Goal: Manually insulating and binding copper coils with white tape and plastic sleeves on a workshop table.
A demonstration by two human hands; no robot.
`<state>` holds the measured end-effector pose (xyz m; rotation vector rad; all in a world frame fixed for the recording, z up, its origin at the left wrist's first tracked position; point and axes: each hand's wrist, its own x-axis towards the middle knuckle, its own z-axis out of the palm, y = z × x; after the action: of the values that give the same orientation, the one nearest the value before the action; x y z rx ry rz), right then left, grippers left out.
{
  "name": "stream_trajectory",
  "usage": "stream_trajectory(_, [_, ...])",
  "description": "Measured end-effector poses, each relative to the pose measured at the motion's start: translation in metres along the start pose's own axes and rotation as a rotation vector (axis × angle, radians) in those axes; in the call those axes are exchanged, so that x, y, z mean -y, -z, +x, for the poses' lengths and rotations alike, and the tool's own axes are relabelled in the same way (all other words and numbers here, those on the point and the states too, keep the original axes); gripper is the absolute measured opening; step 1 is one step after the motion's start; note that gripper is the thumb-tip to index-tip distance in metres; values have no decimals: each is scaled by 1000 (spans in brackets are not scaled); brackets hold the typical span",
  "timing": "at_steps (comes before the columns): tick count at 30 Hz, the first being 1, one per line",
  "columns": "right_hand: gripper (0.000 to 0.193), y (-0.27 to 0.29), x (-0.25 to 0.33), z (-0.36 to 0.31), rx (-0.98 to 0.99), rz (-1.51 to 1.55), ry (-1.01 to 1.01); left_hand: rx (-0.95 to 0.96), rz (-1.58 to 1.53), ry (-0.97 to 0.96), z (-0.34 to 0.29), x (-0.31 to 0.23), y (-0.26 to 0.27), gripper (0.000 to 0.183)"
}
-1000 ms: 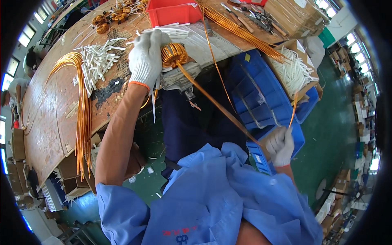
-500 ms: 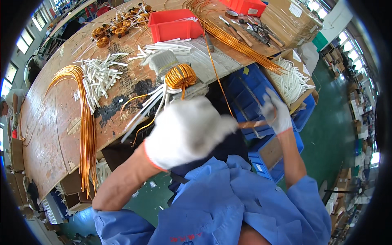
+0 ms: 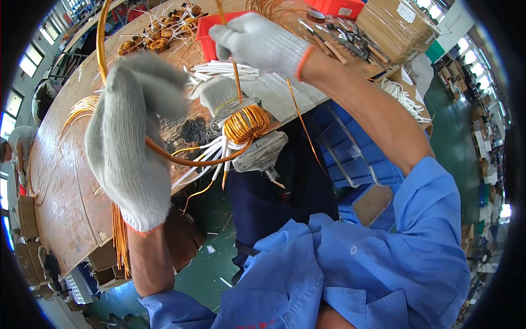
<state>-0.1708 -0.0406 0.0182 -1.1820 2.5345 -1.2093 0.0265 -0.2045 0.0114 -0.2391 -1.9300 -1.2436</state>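
Note:
A toroid coil (image 3: 246, 124) wound with shiny orange copper wire sits on a grey, plastic-wrapped holder (image 3: 262, 152) at the table's near edge. White sleeves (image 3: 216, 148) hang around its left side. My left hand (image 3: 131, 137), in a white knitted glove, is closed around a thick copper wire (image 3: 192, 163) that curves from under the coil and rises past the top of the view. Its fingertips are blurred. Beyond the coil, my gloved right hand (image 3: 260, 45) pinches a copper wire length (image 3: 237, 82) standing up from the coil's far side.
White sleeves (image 3: 227, 69) lie behind the holder near a red bin (image 3: 205, 41). Finished coils (image 3: 160, 44) are at the far left, hand tools (image 3: 350, 44) and a carton (image 3: 397, 27) at the far right. A bundle of copper wires (image 3: 119, 236) hangs over the left edge. Blue crates (image 3: 356, 148) stand right.
My right hand has moved from the right-hand crates to above the coil's far side. My left hand has swung left and up, and the thick wire now loops out from the coil.

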Motion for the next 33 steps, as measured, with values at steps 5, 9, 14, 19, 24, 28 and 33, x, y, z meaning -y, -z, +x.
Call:
stream_trajectory(5, [52, -39, -69, 23, 483, -189, 364, -30, -73, -109, 51, 39, -15, 88])
stream_trajectory(9, [52, -29, 14, -17, 615, -40, -229, -30, -483, 112, 84, 110, -26, 103])
stream_trajectory(14, [27, -23, -58, -69, -59, -93, 227, 109, -722, 871, 44, 78, -86, 97])
stream_trajectory(19, [32, -23, -49, -147, -132, -317, 843, 212, -1051, 953, 1, 104, -81, 93])
stream_trajectory(24, [38, -47, -28, -148, -173, -536, 819, 169, -1046, 819, -16, 93, -71, 72])
stream_trajectory(28, [39, -58, -9, -172, -194, -511, 745, 198, -647, 552, -40, 78, -56, 68])
stream_trajectory(33, [19, -67, 105, -289, 74, -77, 884, 408, -125, 222, -70, 58, -48, 86])
